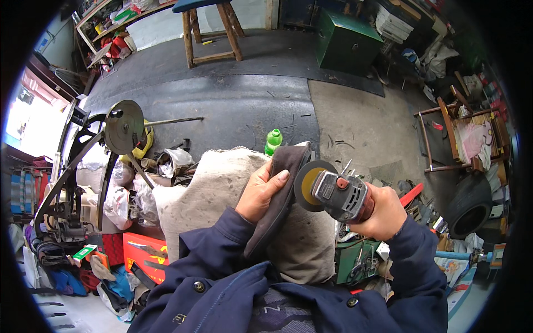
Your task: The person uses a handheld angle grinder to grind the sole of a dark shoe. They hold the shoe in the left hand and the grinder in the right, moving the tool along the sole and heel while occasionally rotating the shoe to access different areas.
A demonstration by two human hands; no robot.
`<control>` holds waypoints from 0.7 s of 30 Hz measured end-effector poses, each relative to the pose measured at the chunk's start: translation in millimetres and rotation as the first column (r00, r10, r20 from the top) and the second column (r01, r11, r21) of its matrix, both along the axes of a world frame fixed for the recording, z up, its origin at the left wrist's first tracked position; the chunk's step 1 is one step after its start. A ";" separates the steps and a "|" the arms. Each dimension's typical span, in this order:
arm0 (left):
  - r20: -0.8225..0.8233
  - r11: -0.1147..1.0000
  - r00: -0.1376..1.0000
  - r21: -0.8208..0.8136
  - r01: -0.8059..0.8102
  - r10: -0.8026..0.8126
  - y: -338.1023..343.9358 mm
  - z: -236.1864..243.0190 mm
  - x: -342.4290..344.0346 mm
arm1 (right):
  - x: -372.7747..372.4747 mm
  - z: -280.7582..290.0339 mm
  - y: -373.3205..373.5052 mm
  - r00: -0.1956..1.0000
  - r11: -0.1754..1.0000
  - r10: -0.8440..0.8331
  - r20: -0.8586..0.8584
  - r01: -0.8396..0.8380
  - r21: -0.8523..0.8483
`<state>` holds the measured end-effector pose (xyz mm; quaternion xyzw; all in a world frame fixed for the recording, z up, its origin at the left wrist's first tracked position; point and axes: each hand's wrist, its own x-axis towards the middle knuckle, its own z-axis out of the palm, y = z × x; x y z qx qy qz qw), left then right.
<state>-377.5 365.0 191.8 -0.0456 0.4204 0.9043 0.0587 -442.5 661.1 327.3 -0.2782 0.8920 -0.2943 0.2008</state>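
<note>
My left hand is closed around a dark brown cloth shoe, thumb lying across its upper. The shoe is held on its side, with its dark sole edge turned to the right. In my right hand is a small angle grinder, the fingers wrapped round its body. Its round sanding disc, yellowish in the middle and dark at the rim, is right at the sole's edge; whether it touches I cannot tell. A pale, stained cloth covers my lap beneath both.
A green plastic bottle stands just beyond the cloth. To the left is a black iron hand-cranked machine with a wheel. Tools and bags crowd both sides. A wooden stool, green metal chest and tyre stand farther out.
</note>
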 end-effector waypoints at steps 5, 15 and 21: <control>-0.012 1.000 1.000 -0.011 -0.003 0.003 -0.5 0.8 -0.6 | -12.6 -9.3 4.5 0.975 0.995 -0.043 0.218 0.062 -0.081; 0.004 0.999 1.000 0.045 0.003 -0.004 -4.8 -5.8 -0.7 | -6.5 -16.9 8.5 0.983 0.965 -0.101 0.153 0.134 -0.224; -0.007 0.998 1.000 0.066 -0.001 0.002 -1.8 -2.8 -0.3 | 8.5 -2.0 4.2 1.000 1.000 0.028 0.000 -0.028 0.009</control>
